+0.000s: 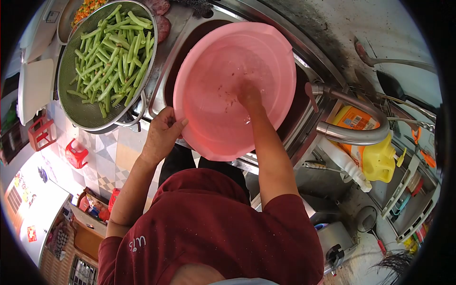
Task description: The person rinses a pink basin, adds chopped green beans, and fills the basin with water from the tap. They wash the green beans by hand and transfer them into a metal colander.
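Observation:
A large pink plastic basin [190,61] rests over the metal sink [166,90], with water and small brown bits in it. My left hand [164,130] grips the basin's near-left rim, thumb over the edge. Inside the basin, my right hand [248,95] is dipped in the water. Its fingers are blurred and under the surface, so their pose is hidden. To the left, a metal colander [69,97] is heaped with cut green beans [114,57].
A curved metal faucet [351,137] stands right of the basin. Beyond it are yellow bottles [377,164], a white bottle [349,164] and hanging utensils [399,61]. Diced vegetables [88,9] sit in a bowl at top left. Red stools [76,154] stand on the tiled floor.

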A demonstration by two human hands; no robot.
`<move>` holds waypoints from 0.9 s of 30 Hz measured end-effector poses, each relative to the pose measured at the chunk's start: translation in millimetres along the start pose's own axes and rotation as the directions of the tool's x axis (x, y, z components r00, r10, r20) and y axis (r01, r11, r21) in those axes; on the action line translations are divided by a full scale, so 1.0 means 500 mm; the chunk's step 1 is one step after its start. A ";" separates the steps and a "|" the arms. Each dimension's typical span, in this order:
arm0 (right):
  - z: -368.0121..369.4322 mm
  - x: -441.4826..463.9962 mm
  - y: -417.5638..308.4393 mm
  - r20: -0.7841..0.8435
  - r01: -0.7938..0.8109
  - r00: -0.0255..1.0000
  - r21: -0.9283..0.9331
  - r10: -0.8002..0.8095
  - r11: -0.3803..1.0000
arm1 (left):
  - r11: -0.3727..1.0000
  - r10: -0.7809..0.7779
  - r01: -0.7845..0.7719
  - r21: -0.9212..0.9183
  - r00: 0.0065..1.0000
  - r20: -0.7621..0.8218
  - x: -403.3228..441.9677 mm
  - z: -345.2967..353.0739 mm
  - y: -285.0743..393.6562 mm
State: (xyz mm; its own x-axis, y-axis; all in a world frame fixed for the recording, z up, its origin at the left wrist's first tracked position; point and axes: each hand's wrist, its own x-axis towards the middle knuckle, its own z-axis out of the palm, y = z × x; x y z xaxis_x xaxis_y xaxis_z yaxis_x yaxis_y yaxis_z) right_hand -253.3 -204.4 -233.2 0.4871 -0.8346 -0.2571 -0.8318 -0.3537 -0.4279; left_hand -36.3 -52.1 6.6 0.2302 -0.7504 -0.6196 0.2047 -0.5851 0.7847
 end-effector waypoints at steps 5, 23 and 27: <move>-0.011 -0.029 -0.047 0.201 -0.034 0.979 -0.029 0.040 0.999 | 1.000 -0.003 0.004 0.016 1.000 -0.009 0.000 0.002 0.003; -0.032 -0.128 -0.173 0.240 -0.047 0.971 0.268 -0.019 0.962 | 0.998 0.008 -0.008 0.055 1.000 -0.008 -0.001 -0.002 -0.005; 0.000 -0.139 -0.175 0.254 -0.007 0.966 0.244 -0.057 0.970 | 0.998 0.004 -0.004 0.058 1.000 -0.004 -0.004 0.001 0.006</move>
State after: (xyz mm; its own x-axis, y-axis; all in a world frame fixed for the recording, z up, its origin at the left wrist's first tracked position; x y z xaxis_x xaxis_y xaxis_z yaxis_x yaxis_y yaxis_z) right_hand -214.2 -115.4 -178.0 0.5853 -0.6784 -0.4441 -0.7451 -0.2340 -0.6246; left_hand -36.5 -52.6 10.3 0.2350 -0.7513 -0.6167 0.1487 -0.5992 0.7867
